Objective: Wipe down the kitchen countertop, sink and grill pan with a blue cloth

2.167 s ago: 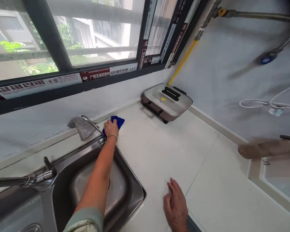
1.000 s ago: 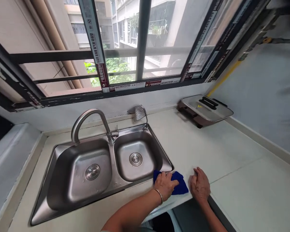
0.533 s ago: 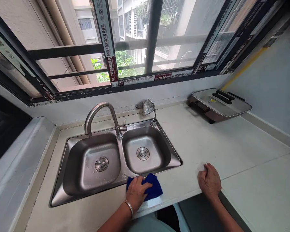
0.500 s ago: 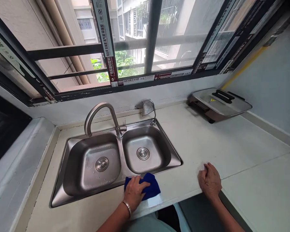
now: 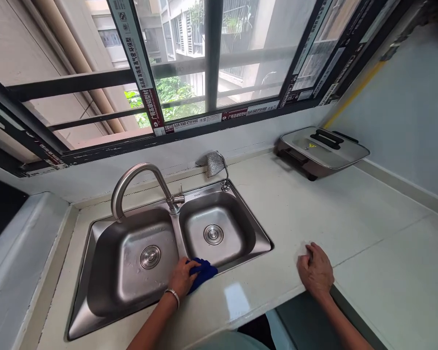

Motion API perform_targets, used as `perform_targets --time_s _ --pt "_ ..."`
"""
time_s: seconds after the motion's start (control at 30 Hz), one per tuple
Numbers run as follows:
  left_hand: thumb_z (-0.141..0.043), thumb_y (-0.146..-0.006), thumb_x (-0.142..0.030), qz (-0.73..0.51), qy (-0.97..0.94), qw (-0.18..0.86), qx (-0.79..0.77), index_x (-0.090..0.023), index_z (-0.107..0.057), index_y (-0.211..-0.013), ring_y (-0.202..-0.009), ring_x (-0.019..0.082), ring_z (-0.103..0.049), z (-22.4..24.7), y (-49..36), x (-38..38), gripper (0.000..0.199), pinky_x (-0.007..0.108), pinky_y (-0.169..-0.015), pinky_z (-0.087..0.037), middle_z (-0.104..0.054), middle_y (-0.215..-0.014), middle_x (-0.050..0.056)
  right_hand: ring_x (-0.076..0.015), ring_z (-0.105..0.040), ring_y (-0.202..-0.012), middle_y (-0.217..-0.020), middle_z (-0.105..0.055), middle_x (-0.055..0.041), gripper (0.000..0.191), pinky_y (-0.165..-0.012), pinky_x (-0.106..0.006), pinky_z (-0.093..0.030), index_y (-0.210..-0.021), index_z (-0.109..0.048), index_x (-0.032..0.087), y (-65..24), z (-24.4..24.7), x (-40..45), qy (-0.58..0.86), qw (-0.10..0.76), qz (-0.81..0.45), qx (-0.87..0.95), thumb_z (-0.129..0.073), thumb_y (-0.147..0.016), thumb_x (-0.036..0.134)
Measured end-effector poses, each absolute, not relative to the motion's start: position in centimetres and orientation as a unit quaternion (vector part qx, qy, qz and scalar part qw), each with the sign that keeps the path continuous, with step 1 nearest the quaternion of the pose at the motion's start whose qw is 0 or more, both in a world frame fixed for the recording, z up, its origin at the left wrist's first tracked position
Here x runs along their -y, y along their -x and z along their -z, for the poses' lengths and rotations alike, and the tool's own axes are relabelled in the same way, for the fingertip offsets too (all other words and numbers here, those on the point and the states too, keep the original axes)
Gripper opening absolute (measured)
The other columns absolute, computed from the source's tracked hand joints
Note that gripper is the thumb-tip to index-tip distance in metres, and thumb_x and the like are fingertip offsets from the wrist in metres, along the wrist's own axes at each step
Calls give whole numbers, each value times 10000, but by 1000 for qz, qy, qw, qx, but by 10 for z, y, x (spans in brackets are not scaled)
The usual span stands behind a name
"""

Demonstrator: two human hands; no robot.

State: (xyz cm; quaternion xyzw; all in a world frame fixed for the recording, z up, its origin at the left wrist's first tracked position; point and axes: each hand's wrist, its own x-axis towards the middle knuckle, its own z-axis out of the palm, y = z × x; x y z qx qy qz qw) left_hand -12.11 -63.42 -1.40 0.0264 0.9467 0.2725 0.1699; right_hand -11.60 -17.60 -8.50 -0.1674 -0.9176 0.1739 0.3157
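My left hand (image 5: 182,278) grips a blue cloth (image 5: 203,275) and presses it on the front rim of the steel double sink (image 5: 237,265), by the divider between the two basins. Part of the cloth spreads out to the right of my fingers, over the rim and the counter edge. A bracelet circles my left wrist. My right hand (image 5: 317,270) rests on the pale countertop (image 5: 277,279) to the right of the sink, its fingers curled in and nothing visible in them. Water drops lie in the left basin.
A curved faucet (image 5: 136,170) rises behind the divider. A mesh scrubbing cloth (image 5: 215,164) hangs on a thin bent spout at the sink's back right corner. An electric pan with a lid (image 5: 323,148) stands at the back right, below the window (image 5: 211,58).
My left hand has moved the blue cloth leftward and up, from the counter in front of the right basin onto the sink rim by the divider. My right hand stays put on the counter.
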Motion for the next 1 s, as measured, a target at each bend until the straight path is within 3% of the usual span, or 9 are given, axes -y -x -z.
perform_targets --time_s 0.2,0.37,0.77,1.0 --pt "-570 -842 -200 -264 -58 100 -957 -379 -676 -1124 -1153 199 -574 36 135 657 350 379 -998 -513 -592 -1239 17 -285 -549 -1206 -1286 -604 -188 418 -1043 -460 -445 -1159 -610 92 117 80 176 172 313 -169 919 -403 -828 239" --pt "-627 -804 -176 -252 -51 42 -965 -329 -701 -1092 -1113 221 -578 43 164 664 335 397 -986 -509 -593 -1179 57 -295 -531 -1232 -1299 -591 -188 423 -1046 -471 -443 -1174 -603 107 115 80 176 176 303 -168 921 -413 -822 246" --pt "-552 -877 -303 -238 108 -22 -965 -318 -663 -1160 -1144 268 -514 45 256 662 304 415 -981 -464 -514 -1231 98 -297 -530 -1222 -1301 -585 -193 438 -1055 -465 -426 -1164 -602 95 116 76 179 180 296 -169 923 -408 -807 258" --pt "-579 -856 -260 -246 132 -7 -960 -315 -673 -1136 -1090 258 -542 36 241 657 301 410 -949 -475 -519 -1229 98 -302 -544 -1205 -1285 -597 -191 457 -1052 -461 -429 -1148 -626 86 113 76 182 171 310 -171 920 -406 -791 265"
